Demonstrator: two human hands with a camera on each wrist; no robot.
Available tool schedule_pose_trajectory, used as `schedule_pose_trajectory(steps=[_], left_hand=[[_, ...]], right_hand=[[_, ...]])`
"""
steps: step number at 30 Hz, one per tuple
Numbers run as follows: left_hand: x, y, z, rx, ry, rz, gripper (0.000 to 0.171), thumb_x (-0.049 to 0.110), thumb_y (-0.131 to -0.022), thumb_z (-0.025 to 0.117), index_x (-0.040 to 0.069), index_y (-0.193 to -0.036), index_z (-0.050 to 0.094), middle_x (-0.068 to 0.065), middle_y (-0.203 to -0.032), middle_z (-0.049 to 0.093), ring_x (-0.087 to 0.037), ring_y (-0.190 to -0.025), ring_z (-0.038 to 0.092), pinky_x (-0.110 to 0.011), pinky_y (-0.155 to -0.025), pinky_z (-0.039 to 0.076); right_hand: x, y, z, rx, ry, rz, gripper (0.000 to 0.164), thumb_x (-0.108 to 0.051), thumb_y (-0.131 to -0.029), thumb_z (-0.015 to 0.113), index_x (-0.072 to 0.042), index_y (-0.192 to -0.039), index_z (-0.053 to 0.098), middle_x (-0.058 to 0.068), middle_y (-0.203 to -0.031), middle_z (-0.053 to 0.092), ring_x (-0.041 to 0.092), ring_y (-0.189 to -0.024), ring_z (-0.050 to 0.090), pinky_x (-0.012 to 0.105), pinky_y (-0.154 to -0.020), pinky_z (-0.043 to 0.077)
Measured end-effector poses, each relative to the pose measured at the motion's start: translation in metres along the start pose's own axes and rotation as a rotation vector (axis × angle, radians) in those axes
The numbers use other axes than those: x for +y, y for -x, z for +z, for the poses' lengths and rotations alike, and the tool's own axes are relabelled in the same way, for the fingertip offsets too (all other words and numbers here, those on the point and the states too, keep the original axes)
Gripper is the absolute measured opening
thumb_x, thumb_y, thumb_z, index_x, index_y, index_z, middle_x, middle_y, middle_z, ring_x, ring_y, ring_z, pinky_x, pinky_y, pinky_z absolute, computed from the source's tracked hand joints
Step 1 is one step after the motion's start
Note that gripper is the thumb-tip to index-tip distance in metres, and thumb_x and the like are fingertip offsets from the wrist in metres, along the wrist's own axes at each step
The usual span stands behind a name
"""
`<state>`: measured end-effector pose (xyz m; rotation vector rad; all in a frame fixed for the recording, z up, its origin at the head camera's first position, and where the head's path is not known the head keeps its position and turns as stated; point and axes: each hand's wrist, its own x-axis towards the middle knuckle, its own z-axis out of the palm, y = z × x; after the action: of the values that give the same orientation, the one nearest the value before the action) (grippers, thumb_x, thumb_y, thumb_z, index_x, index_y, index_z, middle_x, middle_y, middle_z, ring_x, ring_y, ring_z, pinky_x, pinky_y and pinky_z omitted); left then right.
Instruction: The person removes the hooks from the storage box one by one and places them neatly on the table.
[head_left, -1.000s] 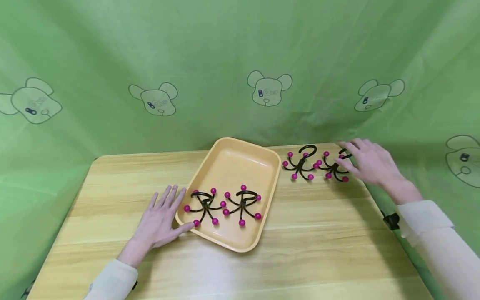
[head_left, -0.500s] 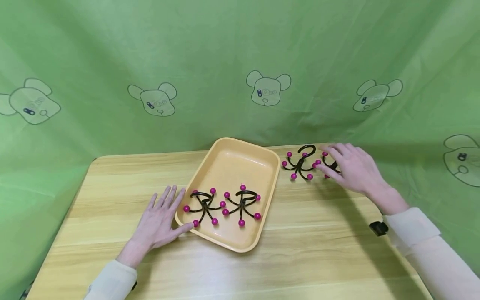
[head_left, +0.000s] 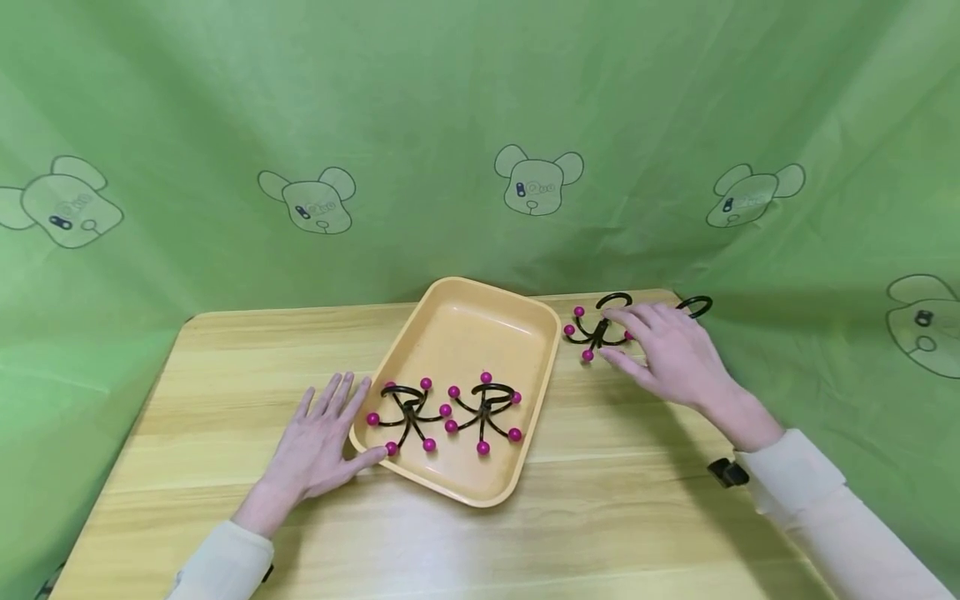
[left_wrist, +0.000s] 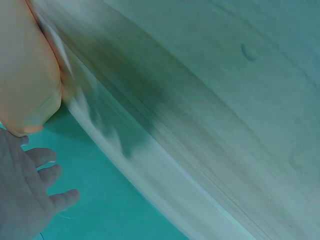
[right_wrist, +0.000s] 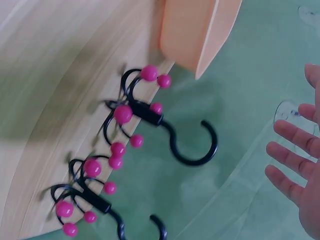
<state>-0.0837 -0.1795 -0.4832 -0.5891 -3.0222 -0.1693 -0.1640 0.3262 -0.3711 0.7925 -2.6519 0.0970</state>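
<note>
My left hand (head_left: pixel 315 450) rests spread along the near-left side of an orange tray (head_left: pixel 457 337), thumb at its rim. In the left wrist view, the same hand (left_wrist: pixel 22 185) shows beside the tray's wall (left_wrist: pixel 30 65). Inside the tray sit two black multi-arm hooks, one left (head_left: pixel 410 408) and one right (head_left: pixel 486 406), tipped with pink balls. My right hand (head_left: pixel 667 350), fingers spread and loosely bent, hovers over two similar hooks: one near the tray (right_wrist: pixel 145 112), one farther right (right_wrist: pixel 95 200). The right wrist view shows that hand (right_wrist: pixel 310 200) apart from both.
Everything stands on a light wooden table (head_left: pixel 420 558). A green curtain (head_left: pixel 420 100) printed with bear heads rises right behind its back edge and hangs along both sides. A dark device (head_left: pixel 727 472) is at the right cuff.
My right hand has moved left, from over the far-right hook towards the hook nearer the tray. The left hand, the tray and the hooks have stayed put.
</note>
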Motion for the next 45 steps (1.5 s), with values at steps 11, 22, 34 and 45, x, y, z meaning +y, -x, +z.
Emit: schedule_pose_trajectory(steps=[11, 22, 34, 45], left_hand=[[0.0, 0.0, 0.0, 0.001, 0.004, 0.0, 0.106, 0.08, -0.092, 0.053, 0.014, -0.169, 0.022, -0.021, -0.171, 0.032, -0.039, -0.161, 0.03, -0.065, -0.131, 0.027], [0.0, 0.001, 0.001, 0.002, 0.005, 0.0, 0.106, 0.08, -0.092, 0.052, 0.014, -0.169, 0.022, -0.021, -0.171, 0.033, -0.039, -0.161, 0.031, -0.065, -0.13, 0.028], [-0.001, 0.0, 0.001, 0.001, 0.003, 0.004, 0.106, 0.08, -0.092, 0.052, 0.015, -0.17, 0.02, -0.021, -0.171, 0.032, -0.039, -0.162, 0.03, -0.064, -0.13, 0.028], [-0.001, 0.0, 0.002, 0.005, 0.005, 0.004, 0.106, 0.08, -0.092, 0.052, 0.016, -0.17, 0.02, -0.021, -0.171, 0.032, -0.039, -0.162, 0.03, -0.065, -0.13, 0.028]], right_hand=[[-0.041, -0.004, 0.001, 0.081, -0.036, -0.105, 0.068, -0.063, -0.104, 0.05, -0.007, -0.141, 0.064, 0.022, -0.125, 0.072, 0.042, -0.11, 0.069, 0.058, -0.09, 0.06], [-0.078, -0.008, 0.01, 0.129, -0.083, -0.176, 0.072, -0.067, -0.106, 0.041, -0.008, -0.14, 0.065, 0.016, -0.123, 0.074, 0.035, -0.107, 0.07, 0.053, -0.093, 0.061], [-0.103, -0.013, 0.029, 0.163, -0.124, -0.219, 0.075, -0.069, -0.107, 0.03, -0.011, -0.135, 0.068, 0.01, -0.117, 0.076, 0.03, -0.107, 0.071, 0.049, -0.097, 0.061], [-0.114, -0.02, 0.049, 0.21, -0.17, -0.271, 0.061, -0.06, -0.107, 0.045, -0.01, -0.132, 0.07, 0.007, -0.111, 0.076, 0.025, -0.101, 0.072, 0.045, -0.095, 0.062]])
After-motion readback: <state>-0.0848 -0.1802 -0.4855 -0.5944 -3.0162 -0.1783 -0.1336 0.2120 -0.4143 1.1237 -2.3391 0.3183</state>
